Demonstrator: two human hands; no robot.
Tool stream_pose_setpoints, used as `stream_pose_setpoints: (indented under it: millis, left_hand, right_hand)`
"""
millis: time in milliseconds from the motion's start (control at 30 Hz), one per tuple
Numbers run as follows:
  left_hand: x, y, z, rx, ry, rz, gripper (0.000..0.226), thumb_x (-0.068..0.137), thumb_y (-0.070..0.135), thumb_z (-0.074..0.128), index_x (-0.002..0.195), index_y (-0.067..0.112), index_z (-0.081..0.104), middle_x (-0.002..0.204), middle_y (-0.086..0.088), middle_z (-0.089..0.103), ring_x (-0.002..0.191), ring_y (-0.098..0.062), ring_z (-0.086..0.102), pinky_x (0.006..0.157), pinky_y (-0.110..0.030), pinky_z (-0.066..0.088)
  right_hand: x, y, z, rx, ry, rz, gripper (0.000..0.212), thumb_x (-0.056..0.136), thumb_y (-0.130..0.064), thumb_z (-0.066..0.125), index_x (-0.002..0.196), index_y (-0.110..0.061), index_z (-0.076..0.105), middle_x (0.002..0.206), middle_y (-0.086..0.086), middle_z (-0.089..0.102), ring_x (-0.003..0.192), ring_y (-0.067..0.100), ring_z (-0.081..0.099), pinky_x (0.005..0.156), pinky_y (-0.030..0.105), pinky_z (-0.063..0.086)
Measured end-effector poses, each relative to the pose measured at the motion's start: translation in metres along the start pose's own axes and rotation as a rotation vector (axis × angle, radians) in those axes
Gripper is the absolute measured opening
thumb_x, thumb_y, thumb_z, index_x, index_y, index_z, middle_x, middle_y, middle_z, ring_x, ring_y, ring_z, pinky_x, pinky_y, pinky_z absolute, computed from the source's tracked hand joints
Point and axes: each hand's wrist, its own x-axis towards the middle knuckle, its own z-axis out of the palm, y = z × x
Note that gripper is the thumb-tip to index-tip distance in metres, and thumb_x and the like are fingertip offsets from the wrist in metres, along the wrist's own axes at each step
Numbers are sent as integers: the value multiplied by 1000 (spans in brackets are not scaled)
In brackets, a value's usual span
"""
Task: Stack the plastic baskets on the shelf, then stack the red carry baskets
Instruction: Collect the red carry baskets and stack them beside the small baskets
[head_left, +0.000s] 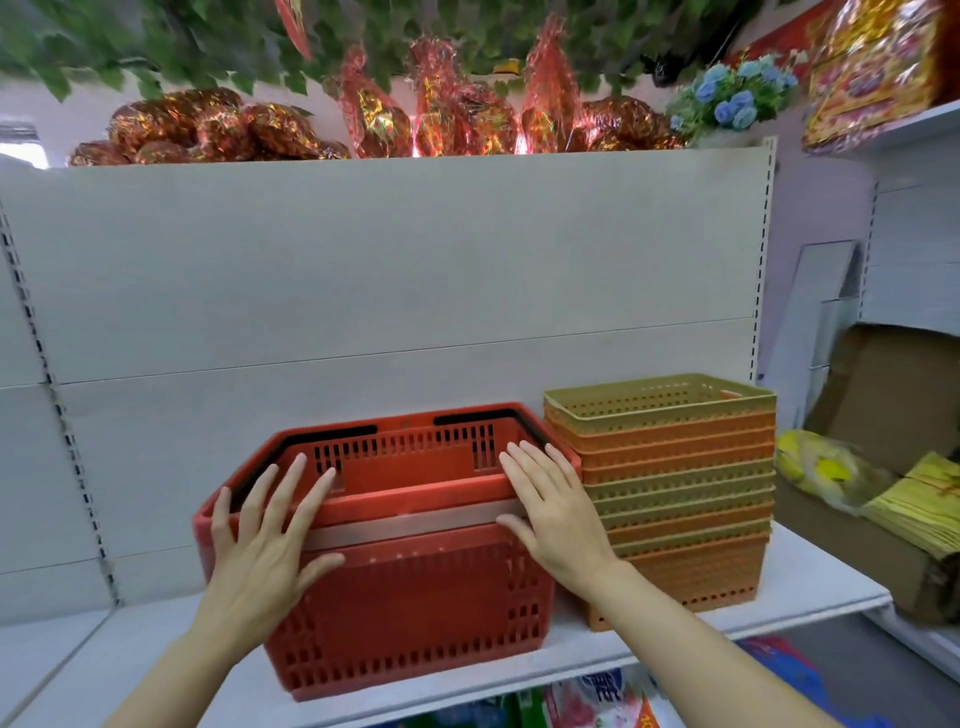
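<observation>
You had red perforated plastic carry baskets (410, 597) before you, smooth with a dull sheen, their black handles (488, 418) matt. The orange and olive slotted plastic baskets (675, 499) beside them looked matt. The white painted metal shelf (810, 592) was smooth. Above, red foil-wrapped bundles (457, 114) glittered.

both hands (270, 540) lie flat on nested red carry baskets (415, 597) beside plastic baskets (675, 499).
</observation>
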Motion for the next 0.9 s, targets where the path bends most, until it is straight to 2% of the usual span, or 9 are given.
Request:
stream_pose_setpoints:
  millis: [100, 200, 300, 400, 533, 633, 733, 833, 900]
  left_hand:
    - [-2, 0, 0, 8, -23, -8, 85, 80, 72, 38, 151, 25, 41, 161, -9, 33, 144, -37, 35, 114, -69, 18]
    - [-5, 4, -4, -2, -10, -24, 88, 79, 72, 38, 152, 23, 40, 162, -10, 31, 145, -38, 33, 115, -68, 14]
    - [-7, 22, -4, -29, -18, -74, 94, 76, 73, 38, 153, 20, 40, 163, -11, 30, 146, -40, 31, 115, -68, 9]
    - [-5, 33, -3, -43, -42, -101, 93, 74, 73, 38, 152, 22, 39, 162, -12, 31, 145, -42, 32, 114, -70, 8]
    - [-4, 36, -2, -23, -37, -121, 91, 75, 73, 37, 152, 25, 39, 161, -12, 32, 143, -43, 34, 113, -70, 8]
    - [-3, 38, -2, -40, -61, -145, 90, 77, 77, 33, 151, 26, 40, 159, -13, 36, 140, -43, 38, 114, -68, 9]
    - [-1, 37, -3, -21, -66, -181, 91, 83, 85, 16, 149, 27, 42, 153, -12, 43, 134, -42, 44, 116, -62, 9]
    - [-4, 40, -4, 20, -127, -212, 92, 81, 85, 22, 148, 27, 43, 150, -12, 48, 133, -41, 46, 116, -62, 12]
    - [-7, 42, -9, 70, -106, -248, 93, 83, 84, 18, 151, 26, 42, 152, -12, 45, 136, -40, 44, 116, -61, 13]
  right_hand:
    - [-1, -3, 0, 16, -2, 5, 63, 93, -41, 54, 142, -4, 43, 147, 10, 45, 142, 23, 33, 115, 45, 25]
    - [-4, -1, -9, 69, 39, 6, 58, 97, -37, 49, 144, -4, 40, 152, 10, 38, 145, 21, 27, 118, 41, 22]
    - [-11, 27, -23, 43, 81, 135, 56, 101, -34, 39, 148, -4, 33, 157, 10, 28, 148, 20, 17, 119, 40, 18]
    - [-23, 73, -33, -89, -6, 266, 61, 101, -39, 26, 152, -6, 20, 161, 8, 14, 149, 17, 5, 119, 37, 9]
    - [-29, 124, -37, -218, -135, 316, 66, 99, -43, 19, 153, -7, 11, 162, 9, 6, 149, 19, -1, 118, 35, 1]
    - [-27, 139, -36, -245, -175, 300, 65, 101, -41, 29, 153, -7, 10, 162, 9, 6, 149, 20, 1, 117, 36, 4]
    - [-29, 138, -30, -185, -186, 310, 74, 99, -40, 42, 154, -9, 3, 162, 8, 0, 149, 20, -7, 117, 34, -1]
    - [-30, 137, -25, -181, -167, 312, 81, 96, -40, 48, 153, -6, 2, 162, 12, 1, 149, 23, -6, 117, 36, 0]
    - [-30, 139, -27, -183, -180, 297, 84, 94, -37, 53, 153, -5, 3, 162, 13, 3, 149, 25, -5, 116, 38, 1]
